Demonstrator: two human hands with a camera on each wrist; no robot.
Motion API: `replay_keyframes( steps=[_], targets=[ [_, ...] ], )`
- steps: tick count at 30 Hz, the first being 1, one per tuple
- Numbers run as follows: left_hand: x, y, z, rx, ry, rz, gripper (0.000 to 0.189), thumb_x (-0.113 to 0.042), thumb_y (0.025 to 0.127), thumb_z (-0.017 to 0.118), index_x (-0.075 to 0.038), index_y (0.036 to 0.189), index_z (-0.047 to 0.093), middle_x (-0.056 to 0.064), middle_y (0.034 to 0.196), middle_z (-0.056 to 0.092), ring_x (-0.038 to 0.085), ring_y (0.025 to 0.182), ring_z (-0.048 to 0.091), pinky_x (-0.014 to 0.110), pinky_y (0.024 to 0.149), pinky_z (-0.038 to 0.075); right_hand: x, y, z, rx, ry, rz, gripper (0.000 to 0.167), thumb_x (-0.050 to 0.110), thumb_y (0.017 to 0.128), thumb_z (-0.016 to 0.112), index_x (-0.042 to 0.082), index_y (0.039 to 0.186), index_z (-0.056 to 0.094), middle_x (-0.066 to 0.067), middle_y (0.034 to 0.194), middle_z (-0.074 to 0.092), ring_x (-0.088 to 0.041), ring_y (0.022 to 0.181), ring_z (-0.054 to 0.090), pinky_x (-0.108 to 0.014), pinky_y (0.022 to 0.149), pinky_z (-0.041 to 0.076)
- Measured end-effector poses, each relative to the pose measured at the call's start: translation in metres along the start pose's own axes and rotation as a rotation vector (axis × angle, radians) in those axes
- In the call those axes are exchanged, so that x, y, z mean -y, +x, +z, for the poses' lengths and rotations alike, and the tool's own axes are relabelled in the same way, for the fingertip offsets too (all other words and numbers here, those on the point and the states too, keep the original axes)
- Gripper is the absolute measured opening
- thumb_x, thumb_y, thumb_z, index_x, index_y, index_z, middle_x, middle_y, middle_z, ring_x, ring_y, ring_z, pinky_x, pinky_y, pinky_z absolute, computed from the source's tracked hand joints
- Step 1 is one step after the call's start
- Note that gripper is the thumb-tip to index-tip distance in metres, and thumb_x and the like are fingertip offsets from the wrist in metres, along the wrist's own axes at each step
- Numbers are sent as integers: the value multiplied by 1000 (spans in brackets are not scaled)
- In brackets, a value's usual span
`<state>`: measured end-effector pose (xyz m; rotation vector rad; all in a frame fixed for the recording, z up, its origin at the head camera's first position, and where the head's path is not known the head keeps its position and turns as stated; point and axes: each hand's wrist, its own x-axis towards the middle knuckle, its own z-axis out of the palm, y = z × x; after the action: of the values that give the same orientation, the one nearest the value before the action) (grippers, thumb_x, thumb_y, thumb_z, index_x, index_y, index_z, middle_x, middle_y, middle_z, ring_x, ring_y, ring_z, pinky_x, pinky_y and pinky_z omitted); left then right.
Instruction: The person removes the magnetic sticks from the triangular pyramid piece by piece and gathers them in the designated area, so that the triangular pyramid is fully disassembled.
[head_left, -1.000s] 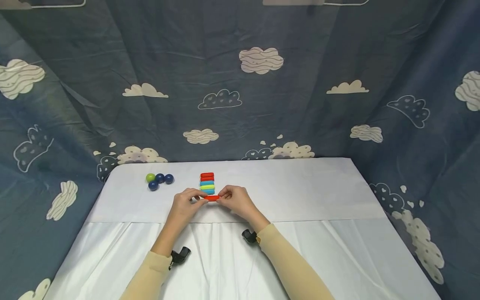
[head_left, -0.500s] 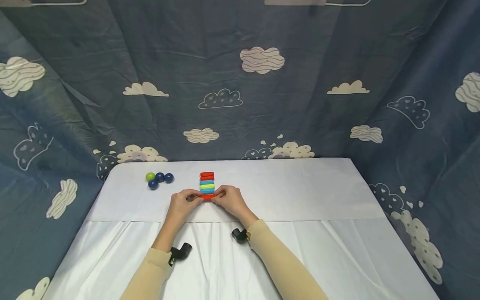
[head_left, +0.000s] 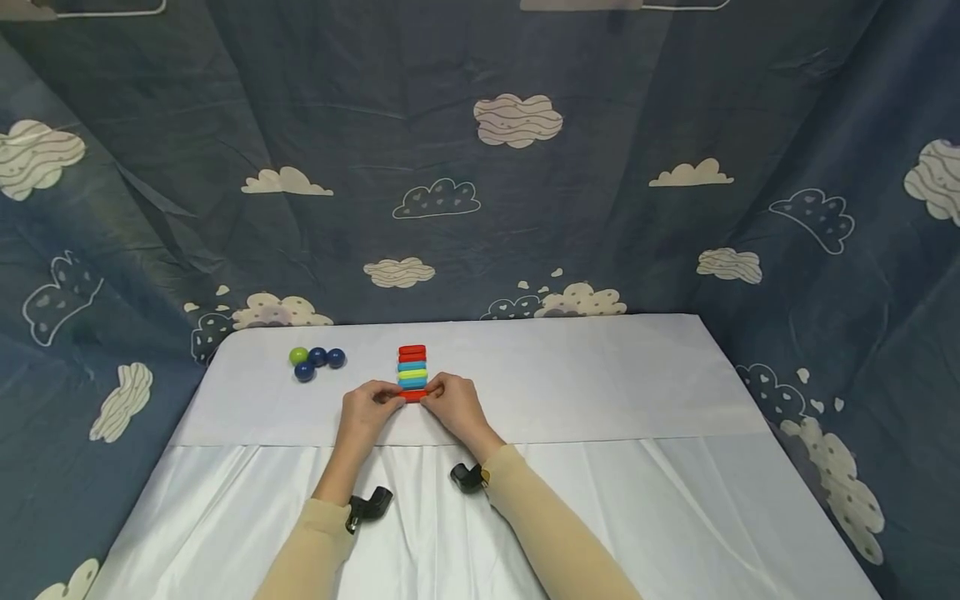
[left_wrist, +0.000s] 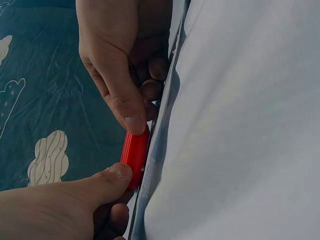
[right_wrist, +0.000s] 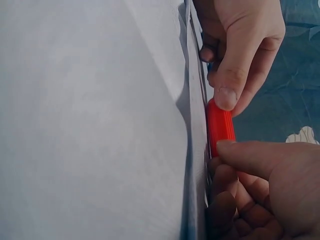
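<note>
A ridged red bar (head_left: pixel 412 397) lies crosswise at the near end of a short column of coloured bars. My left hand (head_left: pixel 367 410) pinches its left end, and my right hand (head_left: pixel 456 408) pinches its right end. In the left wrist view the bar (left_wrist: pixel 135 155) shows lengthwise grooves, with a thumb on each end. The right wrist view also has the red bar (right_wrist: pixel 221 125) between both thumbs. Beyond it lie a blue bar (head_left: pixel 412 384), a yellow bar (head_left: pixel 412 375), another blue bar (head_left: pixel 412 366) and red bars (head_left: pixel 412 351) at the far end.
Left of the column, a green ball (head_left: pixel 298 356) sits among dark blue balls (head_left: pixel 304 372) near the back left of the table. A white cloth (head_left: pixel 600 383) covers the table. Behind hangs a dark curtain (head_left: pixel 442 100) with cloud prints.
Both hands have brought the red bar left and slightly away from me, into line with the column. The right forearm has swung left. Over the last half second the hands barely moved.
</note>
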<state>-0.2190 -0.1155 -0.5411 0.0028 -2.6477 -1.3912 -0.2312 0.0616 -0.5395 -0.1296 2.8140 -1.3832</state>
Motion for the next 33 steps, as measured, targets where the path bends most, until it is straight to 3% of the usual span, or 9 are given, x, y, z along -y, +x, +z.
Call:
replay_keyframes(
  steps=[11, 20, 27, 30, 33],
  targets=[
    [0, 0, 4, -61, 4, -19, 18, -11, 87, 87, -6, 104, 83, 11, 97, 81, 22, 87, 72, 27, 78, 53, 4, -2, 1, -34, 9, 10, 19, 11, 92, 82, 5, 109, 74, -2, 82, 74, -7, 71, 60, -23, 67, 51],
    [-7, -2, -4, -87, -19, -54, 19, -14, 90, 85, -6, 107, 81, 12, 102, 80, 22, 89, 72, 23, 76, 52, 4, -3, -9, 7, 53, 4, 20, 12, 93, 80, 6, 110, 75, -4, 84, 76, -9, 71, 64, -27, 70, 54],
    [-21, 2, -20, -93, 92, 25, 18, -22, 99, 77, -8, 110, 81, 10, 110, 79, 28, 99, 71, 41, 86, 55, -4, -5, -39, 22, 84, 10, 20, 20, 98, 74, 9, 115, 75, -5, 93, 77, -9, 72, 64, -26, 70, 53],
    [-29, 3, -32, -79, 170, 64, 22, -26, 103, 71, -8, 112, 80, 11, 113, 79, 30, 103, 71, 47, 92, 56, -9, -9, -62, -14, 75, 0, 21, 21, 99, 72, 9, 116, 75, -6, 97, 77, -11, 73, 64, -26, 67, 53],
    [-38, 3, -47, -58, 254, 86, 25, -29, 105, 67, -9, 115, 79, 13, 117, 78, 33, 109, 70, 54, 101, 52, -11, -16, -91, -57, 34, -16, 23, 23, 100, 70, 11, 119, 75, -5, 102, 77, -15, 79, 67, -31, 73, 54]
  ],
)
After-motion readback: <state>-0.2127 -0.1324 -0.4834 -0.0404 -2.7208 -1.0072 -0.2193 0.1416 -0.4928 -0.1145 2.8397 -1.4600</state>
